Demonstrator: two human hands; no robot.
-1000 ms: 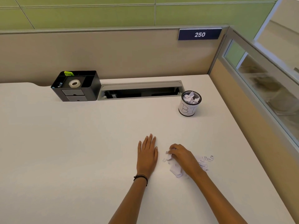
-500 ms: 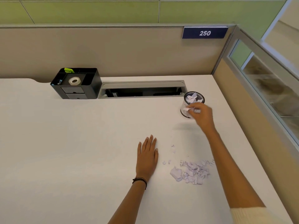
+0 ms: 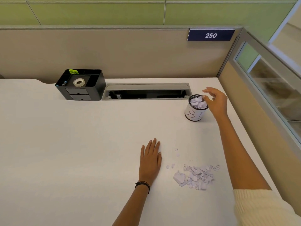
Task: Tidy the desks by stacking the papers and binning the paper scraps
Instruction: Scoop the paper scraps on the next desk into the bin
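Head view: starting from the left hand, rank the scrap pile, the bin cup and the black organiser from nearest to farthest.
1. Scrap pile, just right of the left hand.
2. Bin cup, back right, beside the right hand.
3. Black organiser, back left.

We're at a white desk in a cubicle corner. A beige partition runs along the back under a grey rail, with a navy plate reading 250 at its right end. Pale green wall panels show above it. On our right is a side partition with a grey-framed glazed top. A grey cable trough sits open near the desk's back edge. Light is soft and even, shadows faint.
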